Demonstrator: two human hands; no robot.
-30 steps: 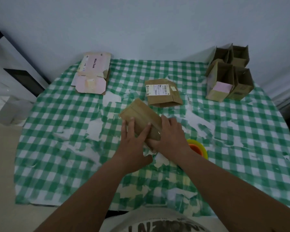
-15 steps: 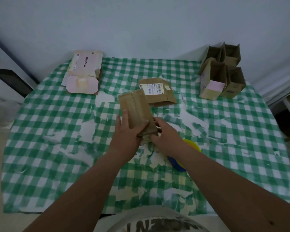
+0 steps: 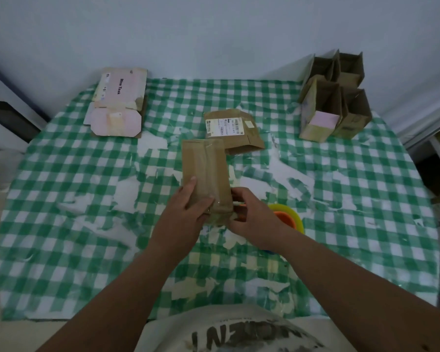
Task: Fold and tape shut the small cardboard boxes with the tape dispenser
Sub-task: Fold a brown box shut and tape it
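Two hands meet at the near end of a brown cardboard box (image 3: pixel 205 171), which stands over the middle of the worktop (image 3: pixel 366 199) with its long taped face toward the camera and its far end tipped away. On the left hand (image 3: pixel 186 214) the grip is closed on the box: the fingers lie up along the left edge and the thumb presses across the front face near the bottom. The right hand (image 3: pixel 252 217) curls its fingers around the box's lower right corner, where clear tape shines over the cardboard; whether it also has hold of the tape dispenser (image 3: pixel 288 215) I cannot tell, since only the yellow and orange rim shows just beyond the wrist. Just behind the held box, touching or nearly so, a flattened brown box with a white shipping label (image 3: pixel 233 130) lies on the green and white checked cloth (image 3: pixel 74 199), whose surface is peeled away in white patches. At the far left corner rests a flattened pink carton (image 3: pixel 118 102) with printed lettering. At the far right corner stands a cluster of open boxes (image 3: pixel 337 97), upright with flaps raised, one showing a pink flap. A pale printed shirt (image 3: pixel 234 331) fills the bottom edge.
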